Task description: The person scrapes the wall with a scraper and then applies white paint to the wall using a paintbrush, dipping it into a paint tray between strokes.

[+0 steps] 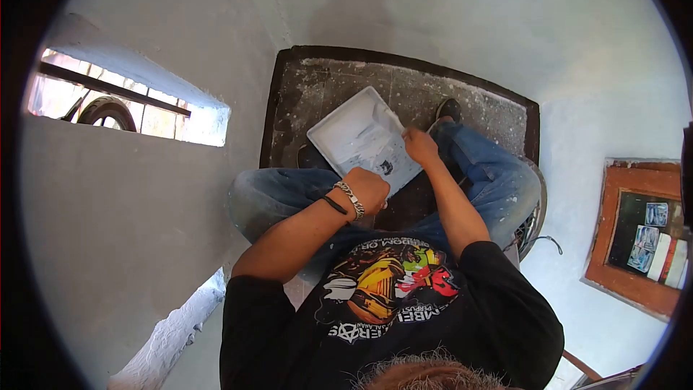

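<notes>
A white paint tray [354, 130] lies tilted between my legs, its inside smeared with pale and grey paint and a dark patch near my side. My right hand [421, 147] is closed on the tray's right edge, fingers curled over the rim. Over the near edge, my left hand [366, 191] is balled into a fist, with a metal bracelet [351, 198] and a dark band on its wrist. A small pale bit shows below that fist; what the fingers hold is hidden.
My jeans-clad legs [498, 166] are folded around the tray on a paint-spattered dark tiled floor [469, 105]. Grey-white walls [144, 195] stand close by. A slot opening [166, 115] at left shows a wheel [108, 112]; a wood-framed pane [613, 217] is at right.
</notes>
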The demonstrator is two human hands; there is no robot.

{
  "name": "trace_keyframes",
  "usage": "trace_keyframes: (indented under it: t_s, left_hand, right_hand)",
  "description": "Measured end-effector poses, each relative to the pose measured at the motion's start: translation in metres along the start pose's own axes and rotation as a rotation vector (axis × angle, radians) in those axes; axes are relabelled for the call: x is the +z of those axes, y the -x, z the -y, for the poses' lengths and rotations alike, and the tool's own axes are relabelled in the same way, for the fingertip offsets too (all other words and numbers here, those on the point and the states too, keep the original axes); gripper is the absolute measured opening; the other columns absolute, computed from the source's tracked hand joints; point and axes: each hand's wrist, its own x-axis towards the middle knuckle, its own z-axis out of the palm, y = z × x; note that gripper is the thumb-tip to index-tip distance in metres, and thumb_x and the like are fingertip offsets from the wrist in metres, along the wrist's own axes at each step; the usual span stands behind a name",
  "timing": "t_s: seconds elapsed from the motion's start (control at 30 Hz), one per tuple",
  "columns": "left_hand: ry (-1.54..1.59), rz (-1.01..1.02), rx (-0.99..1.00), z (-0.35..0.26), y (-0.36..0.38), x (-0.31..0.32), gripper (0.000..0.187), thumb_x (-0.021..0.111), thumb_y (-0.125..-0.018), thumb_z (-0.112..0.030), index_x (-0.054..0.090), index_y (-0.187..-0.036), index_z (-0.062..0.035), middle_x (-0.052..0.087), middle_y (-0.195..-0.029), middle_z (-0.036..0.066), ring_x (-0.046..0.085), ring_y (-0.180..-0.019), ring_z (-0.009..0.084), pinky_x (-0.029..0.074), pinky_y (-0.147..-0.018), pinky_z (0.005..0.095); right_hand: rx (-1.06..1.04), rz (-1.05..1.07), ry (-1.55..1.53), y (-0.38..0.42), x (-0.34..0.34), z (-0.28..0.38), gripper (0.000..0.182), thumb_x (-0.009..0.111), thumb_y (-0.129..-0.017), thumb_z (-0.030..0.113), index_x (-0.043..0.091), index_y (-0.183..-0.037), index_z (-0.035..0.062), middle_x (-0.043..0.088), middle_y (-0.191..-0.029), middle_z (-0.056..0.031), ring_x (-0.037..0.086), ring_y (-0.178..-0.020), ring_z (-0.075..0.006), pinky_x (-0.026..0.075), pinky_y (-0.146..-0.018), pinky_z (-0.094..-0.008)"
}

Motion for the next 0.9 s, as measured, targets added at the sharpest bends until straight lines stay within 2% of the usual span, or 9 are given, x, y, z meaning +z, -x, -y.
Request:
trace_keyframes:
  t_s: [0.07,0.17,0.27,0.5,0.67,0.9]
  left_hand:
    - [-0.015,-0.017,0.022,-0.001,-0.004,0.001,0.026,0.068,-0.076,-0.030,0.066,-0.081,-0.0049,0.067,-0.074,0.014,0.067,-0.074,0.0310,0.052,-0.064,0.0429]
    - [-0.011,-0.019,0.066,-0.012,-0.007,-0.006,0.024,0.068,-0.076,-0.029,0.067,-0.079,-0.0053,0.067,-0.073,0.013,0.067,-0.072,0.0307,0.052,-0.063,0.0419]
    - [0.012,0.004,0.091,-0.023,-0.007,-0.010,0.021,0.068,-0.076,-0.027,0.068,-0.076,-0.0055,0.068,-0.071,0.014,0.068,-0.071,0.0299,0.052,-0.062,0.0406]
    - [0.007,0.062,0.164,-0.029,-0.016,-0.006,0.020,0.068,-0.076,-0.024,0.068,-0.077,-0.0047,0.068,-0.072,0.014,0.068,-0.072,0.0292,0.052,-0.062,0.0400]
    - [0.018,0.049,0.144,-0.029,-0.020,-0.006,0.018,0.068,-0.076,-0.023,0.068,-0.079,-0.0056,0.068,-0.074,0.014,0.068,-0.074,0.0286,0.052,-0.064,0.0404]
    - [0.026,-0.025,0.114,-0.028,-0.020,-0.009,0.014,0.067,-0.073,-0.020,0.066,-0.080,-0.0076,0.067,-0.077,0.011,0.067,-0.075,0.0276,0.051,-0.065,0.0399]
  right_hand:
    - [0.048,0.146,0.217,0.016,-0.003,0.012,0.026,0.051,-0.088,0.024,0.058,-0.106,0.0050,0.064,-0.091,-0.0237,0.062,-0.092,-0.0401,0.049,-0.076,-0.0490]
    - [-0.001,0.165,0.415,0.013,0.017,0.005,0.032,0.052,-0.088,0.023,0.052,-0.114,0.0047,0.063,-0.102,-0.0213,0.063,-0.094,-0.0388,0.050,-0.077,-0.0497]
    - [0.009,0.194,0.443,0.013,0.018,0.000,0.032,0.052,-0.088,0.022,0.052,-0.114,0.0031,0.059,-0.110,-0.0205,0.063,-0.095,-0.0390,0.051,-0.077,-0.0499]
    - [0.016,0.165,0.505,0.012,0.029,-0.007,0.029,0.052,-0.085,0.014,0.052,-0.111,0.0039,0.058,-0.108,-0.0200,0.063,-0.093,-0.0389,0.052,-0.076,-0.0468]
    - [-0.042,0.112,0.449,0.002,0.044,0.009,0.027,0.052,-0.083,0.009,0.053,-0.109,0.0047,0.058,-0.108,-0.0196,0.064,-0.089,-0.0372,0.053,-0.075,-0.0448]
    - [-0.116,0.209,0.471,-0.008,0.085,0.023,0.029,0.054,-0.084,0.012,0.053,-0.112,0.0051,0.056,-0.112,-0.0169,0.063,-0.094,-0.0338,0.053,-0.077,-0.0427]
